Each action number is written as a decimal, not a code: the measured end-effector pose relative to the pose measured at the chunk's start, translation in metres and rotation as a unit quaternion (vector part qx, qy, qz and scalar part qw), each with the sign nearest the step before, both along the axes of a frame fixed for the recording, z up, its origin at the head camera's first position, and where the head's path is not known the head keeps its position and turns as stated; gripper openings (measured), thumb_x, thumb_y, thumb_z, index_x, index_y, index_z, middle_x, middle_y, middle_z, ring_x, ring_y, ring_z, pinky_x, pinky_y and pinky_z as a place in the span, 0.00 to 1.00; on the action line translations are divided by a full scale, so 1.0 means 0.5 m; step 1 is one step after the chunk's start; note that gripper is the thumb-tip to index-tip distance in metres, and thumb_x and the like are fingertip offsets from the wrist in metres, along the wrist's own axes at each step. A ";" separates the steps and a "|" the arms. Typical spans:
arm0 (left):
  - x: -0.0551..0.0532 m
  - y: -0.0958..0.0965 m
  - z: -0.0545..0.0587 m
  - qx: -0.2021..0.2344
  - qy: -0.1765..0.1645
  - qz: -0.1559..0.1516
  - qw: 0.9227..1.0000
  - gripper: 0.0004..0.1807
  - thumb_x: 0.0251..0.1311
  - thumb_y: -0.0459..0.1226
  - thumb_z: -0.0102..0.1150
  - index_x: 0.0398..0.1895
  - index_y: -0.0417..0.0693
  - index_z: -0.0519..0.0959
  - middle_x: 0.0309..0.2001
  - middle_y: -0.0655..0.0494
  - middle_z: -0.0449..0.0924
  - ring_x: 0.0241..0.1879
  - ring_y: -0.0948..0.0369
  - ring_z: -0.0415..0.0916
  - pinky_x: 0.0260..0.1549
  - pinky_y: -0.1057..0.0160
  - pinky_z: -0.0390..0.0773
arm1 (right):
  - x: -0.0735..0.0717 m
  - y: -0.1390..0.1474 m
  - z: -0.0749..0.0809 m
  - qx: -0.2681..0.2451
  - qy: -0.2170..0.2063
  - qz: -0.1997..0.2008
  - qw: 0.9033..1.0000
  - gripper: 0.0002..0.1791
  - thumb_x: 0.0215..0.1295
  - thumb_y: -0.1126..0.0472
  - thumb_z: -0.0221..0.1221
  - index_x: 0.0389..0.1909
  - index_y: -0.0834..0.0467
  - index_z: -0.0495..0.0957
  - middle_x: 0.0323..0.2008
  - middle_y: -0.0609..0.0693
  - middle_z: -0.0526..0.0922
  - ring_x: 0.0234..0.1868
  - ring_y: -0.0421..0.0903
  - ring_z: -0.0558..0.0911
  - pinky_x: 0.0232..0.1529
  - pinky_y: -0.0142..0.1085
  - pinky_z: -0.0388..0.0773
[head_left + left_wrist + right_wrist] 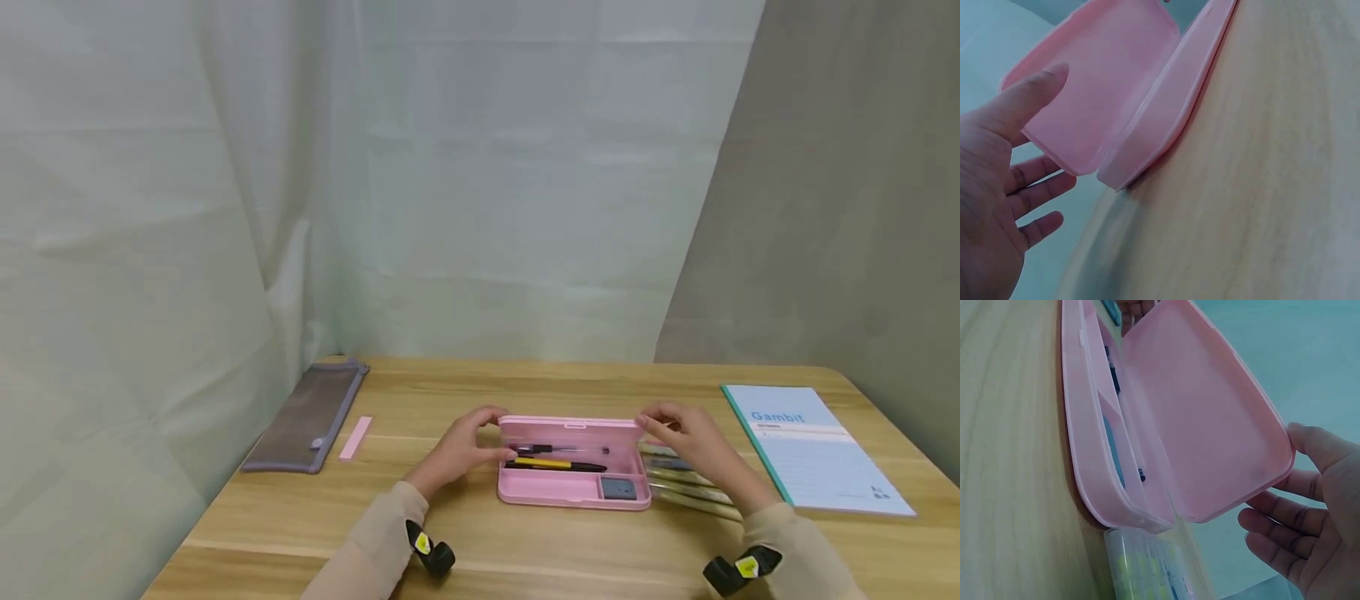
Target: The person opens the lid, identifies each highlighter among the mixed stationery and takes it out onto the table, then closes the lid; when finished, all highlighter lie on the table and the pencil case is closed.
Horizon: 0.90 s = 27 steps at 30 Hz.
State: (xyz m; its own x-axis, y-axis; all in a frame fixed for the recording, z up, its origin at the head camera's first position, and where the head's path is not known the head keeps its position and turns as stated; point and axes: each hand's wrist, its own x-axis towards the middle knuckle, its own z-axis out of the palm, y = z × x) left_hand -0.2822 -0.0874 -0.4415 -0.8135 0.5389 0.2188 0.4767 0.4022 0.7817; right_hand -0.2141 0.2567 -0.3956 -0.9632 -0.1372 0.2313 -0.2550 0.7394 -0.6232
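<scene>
A pink pencil case (551, 493) lies on the table with its hinged lid (555, 431) raised. At the lid's left end my left hand (462, 448) holds it, thumb on the inner face and fingers behind. My right hand (692, 439) pinches the lid's right corner between thumb and fingers. Inside the case are a yellow and black pen (558, 464), a clear pen with a black cap (551, 449), and a dark grey block (618, 488) in the small front right compartment. The right wrist view shows the lid (1210, 419) tilted up from the base.
Several pale yellow-green, clear-cased sticks (693, 493) lie right of the case, partly under my right hand. Further right is a notebook (832, 471) marked "Gambit". To the left are a grey mesh pouch (303, 417) and a pink strip (356, 438). Curtains (525, 208) hang behind the table.
</scene>
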 end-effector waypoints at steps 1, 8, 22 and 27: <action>0.003 -0.001 0.003 -0.006 -0.001 -0.006 1.000 0.29 0.52 0.44 0.70 0.58 0.48 0.74 0.56 0.52 0.78 0.61 0.51 0.71 0.65 0.42 0.65 | 0.002 0.001 -0.001 0.000 0.000 0.002 1.000 0.14 0.70 0.51 0.55 0.42 0.57 0.82 0.39 0.50 0.85 0.36 0.39 0.78 0.35 0.29 0.77; 0.022 0.003 0.021 -0.035 0.012 -0.047 0.998 0.29 0.53 0.46 0.69 0.59 0.50 0.74 0.59 0.53 0.75 0.63 0.54 0.69 0.67 0.44 0.64 | 0.017 0.010 -0.011 -0.003 -0.012 0.034 0.999 0.16 0.70 0.52 0.55 0.48 0.58 0.81 0.49 0.56 0.84 0.47 0.52 0.83 0.45 0.42 0.82; 0.058 0.033 0.045 -0.189 0.106 -0.080 0.973 0.32 0.57 0.55 0.62 0.63 0.53 0.72 0.62 0.55 0.71 0.64 0.57 0.67 0.67 0.54 0.66 | 0.046 0.009 -0.041 0.061 0.054 0.086 0.993 0.22 0.60 0.52 0.64 0.55 0.54 0.79 0.56 0.53 0.81 0.56 0.55 0.79 0.53 0.45 0.79; 0.068 0.040 0.033 -0.209 0.126 -0.064 0.968 0.33 0.58 0.58 0.60 0.64 0.54 0.71 0.64 0.53 0.69 0.65 0.54 0.66 0.67 0.53 0.66 | 0.049 0.002 -0.049 0.076 0.073 0.116 0.988 0.25 0.58 0.51 0.66 0.57 0.52 0.78 0.61 0.58 0.76 0.59 0.62 0.76 0.54 0.50 0.78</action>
